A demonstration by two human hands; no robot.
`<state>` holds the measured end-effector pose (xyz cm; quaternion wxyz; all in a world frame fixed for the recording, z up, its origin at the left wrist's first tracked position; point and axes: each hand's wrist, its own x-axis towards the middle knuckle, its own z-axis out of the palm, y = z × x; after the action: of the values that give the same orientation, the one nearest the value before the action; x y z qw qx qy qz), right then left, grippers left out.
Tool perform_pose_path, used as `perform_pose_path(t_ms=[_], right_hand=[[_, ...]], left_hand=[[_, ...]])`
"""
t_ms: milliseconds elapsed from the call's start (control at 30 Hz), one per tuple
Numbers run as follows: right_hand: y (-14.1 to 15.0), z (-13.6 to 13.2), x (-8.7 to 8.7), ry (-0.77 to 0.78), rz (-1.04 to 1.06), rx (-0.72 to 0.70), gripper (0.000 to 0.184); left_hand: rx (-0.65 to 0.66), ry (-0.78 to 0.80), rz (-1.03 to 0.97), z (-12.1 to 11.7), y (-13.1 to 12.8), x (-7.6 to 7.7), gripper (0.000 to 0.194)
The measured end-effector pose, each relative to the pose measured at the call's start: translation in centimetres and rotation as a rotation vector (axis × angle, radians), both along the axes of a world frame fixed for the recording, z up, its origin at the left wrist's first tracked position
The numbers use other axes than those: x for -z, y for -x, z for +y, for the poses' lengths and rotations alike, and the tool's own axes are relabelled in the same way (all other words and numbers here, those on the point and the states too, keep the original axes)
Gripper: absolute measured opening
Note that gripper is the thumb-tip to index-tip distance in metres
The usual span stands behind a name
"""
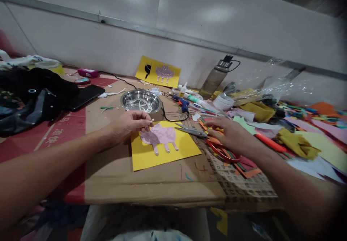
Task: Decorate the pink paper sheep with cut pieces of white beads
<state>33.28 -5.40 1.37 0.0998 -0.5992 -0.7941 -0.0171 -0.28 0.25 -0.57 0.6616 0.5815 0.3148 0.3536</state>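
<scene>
My left hand (134,123) is closed in a pinch on a small white bead (152,120). Right below it is a yellow card (148,159), bearing a pink cut-out shape (159,137) with beads on its three drips. My right hand (230,134) hovers by the red-handled scissors (193,131), fingers apart and curved; whether it touches them is unclear. The blades reach over the card's right edge. Behind my left hand, a metal bowl (123,102) contains strands that look like beads.
A finished-looking yellow card (141,73) leans against the wall. Nearby are a blue glue gun (183,103), a grey bottle (215,76) and a phone (85,97). Coloured paper scraps (311,147) and clear plastic wrap (273,85) crowd the right side; a black bag (32,93) lies left.
</scene>
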Motion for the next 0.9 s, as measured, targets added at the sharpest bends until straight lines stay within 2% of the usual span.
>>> perform_pose_path(t_ms=[67,200,467,533,600,667,733,800,900], right_hand=[[1.9,0.6,-0.1,0.019,0.051,-0.027,0.026],[4.6,1.9,0.0,0.039,0.026,-0.043,0.023],[5.6,3.7,-0.6,0.187,-0.101,-0.080,0.019],[5.5,4.6,-0.8,0.271,-0.126,-0.099,0.017],[5.3,5.5,-1.0,0.423,-0.130,-0.103,0.012],[5.2,6.1,-1.1,0.576,-0.098,-0.084,0.006],[5.3,6.2,-1.1,0.655,-0.052,-0.057,0.003],[5.5,5.8,-1.1,0.641,-0.029,-0.029,0.003],[5.8,5.1,-1.1,0.527,-0.065,-0.018,0.002]], left_hand=[[-0.009,0.010,-0.005,-0.1,-0.1,0.0,0.015],[-0.028,0.023,-0.011,-0.3,-0.2,-0.4,0.016],[-0.005,-0.022,0.014,-0.1,-0.1,-0.2,0.013],[-0.008,-0.027,0.026,-0.1,-0.1,-0.1,0.013],[-0.020,-0.023,0.028,-0.2,-0.1,-0.2,0.014],[-0.024,-0.018,0.021,-0.3,-0.1,-0.4,0.014],[-0.029,-0.013,0.008,-0.3,-0.1,-0.6,0.014],[-0.022,-0.011,0.000,-0.3,-0.1,-0.7,0.014],[-0.010,-0.015,0.006,-0.3,-0.1,-0.6,0.014]])
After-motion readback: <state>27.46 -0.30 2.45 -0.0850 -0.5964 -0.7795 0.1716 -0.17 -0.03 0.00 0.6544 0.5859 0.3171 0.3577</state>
